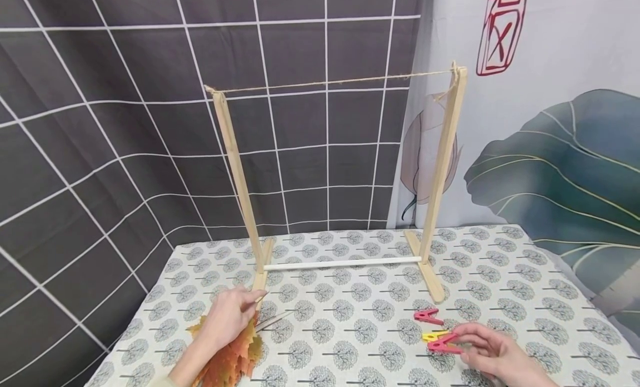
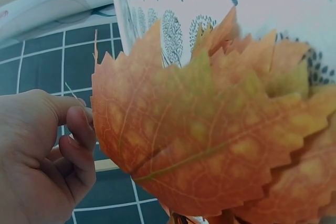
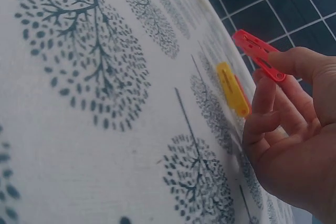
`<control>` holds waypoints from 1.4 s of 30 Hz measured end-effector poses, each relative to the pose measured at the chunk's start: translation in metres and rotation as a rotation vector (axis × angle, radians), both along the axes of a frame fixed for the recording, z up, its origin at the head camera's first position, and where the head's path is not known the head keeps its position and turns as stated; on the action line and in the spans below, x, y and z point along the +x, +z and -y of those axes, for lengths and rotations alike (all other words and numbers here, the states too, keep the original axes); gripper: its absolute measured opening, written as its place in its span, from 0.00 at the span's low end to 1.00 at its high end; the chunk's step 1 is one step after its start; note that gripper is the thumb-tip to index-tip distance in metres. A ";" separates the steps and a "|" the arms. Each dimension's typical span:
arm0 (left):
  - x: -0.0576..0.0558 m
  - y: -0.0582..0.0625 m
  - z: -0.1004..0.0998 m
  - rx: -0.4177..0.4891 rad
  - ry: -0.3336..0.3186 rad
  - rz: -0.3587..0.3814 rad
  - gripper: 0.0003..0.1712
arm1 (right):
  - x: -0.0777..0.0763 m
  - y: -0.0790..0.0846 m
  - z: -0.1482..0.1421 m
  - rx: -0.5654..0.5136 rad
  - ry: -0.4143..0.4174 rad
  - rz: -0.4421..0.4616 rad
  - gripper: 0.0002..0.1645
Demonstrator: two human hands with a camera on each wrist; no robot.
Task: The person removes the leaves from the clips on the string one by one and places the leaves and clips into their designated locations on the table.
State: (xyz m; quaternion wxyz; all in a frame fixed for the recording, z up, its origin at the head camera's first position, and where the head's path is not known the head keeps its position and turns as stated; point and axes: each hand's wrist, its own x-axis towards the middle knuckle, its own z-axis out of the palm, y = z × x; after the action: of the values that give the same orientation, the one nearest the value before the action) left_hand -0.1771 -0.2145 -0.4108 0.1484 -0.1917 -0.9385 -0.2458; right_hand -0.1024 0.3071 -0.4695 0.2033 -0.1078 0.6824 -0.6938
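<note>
My left hand (image 1: 231, 313) pinches a thin stem between thumb and fingertips, above a pile of orange autumn leaves (image 1: 250, 345) at the lower left of the head view. A large orange-yellow maple leaf (image 2: 210, 145) fills much of the left wrist view, beside the fingers. My right hand (image 1: 495, 351) holds a red clothespin (image 1: 444, 344) between thumb and fingers, just above the table. Close to it lies a yellow clothespin (image 1: 431, 336), partly covered by the red one in the head view. Another red clothespin (image 1: 428, 316) lies a little farther back.
A wooden stand rises behind the hands, with a left post (image 1: 239, 181) and a right post (image 1: 443, 170). Twine (image 1: 330, 83) stretches between their tops, and a white rod (image 1: 345, 263) joins them low down. The cloth-covered table (image 1: 360, 326) ends before a dark grid curtain (image 1: 310, 170).
</note>
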 end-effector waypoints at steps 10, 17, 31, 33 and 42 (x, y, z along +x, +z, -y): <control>0.002 -0.005 0.000 0.017 -0.022 0.001 0.20 | -0.004 -0.007 0.000 0.009 0.032 -0.036 0.22; 0.002 -0.006 0.001 0.019 -0.009 0.011 0.20 | -0.004 -0.010 0.001 0.078 0.027 -0.121 0.21; 0.003 -0.011 0.000 0.041 -0.001 0.026 0.20 | -0.003 -0.012 0.006 0.160 0.016 -0.184 0.23; 0.004 -0.011 0.000 0.045 0.001 0.038 0.20 | -0.003 -0.013 0.006 0.155 0.020 -0.210 0.22; 0.006 -0.012 0.000 0.034 0.010 0.033 0.20 | 0.000 -0.014 0.008 0.216 -0.015 -0.206 0.21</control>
State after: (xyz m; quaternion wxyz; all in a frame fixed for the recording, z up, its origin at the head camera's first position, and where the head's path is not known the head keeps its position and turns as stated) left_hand -0.1710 -0.2148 -0.4230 0.1376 -0.1805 -0.9374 -0.2641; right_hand -0.1025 0.2989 -0.4840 0.1372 -0.1507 0.7713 -0.6030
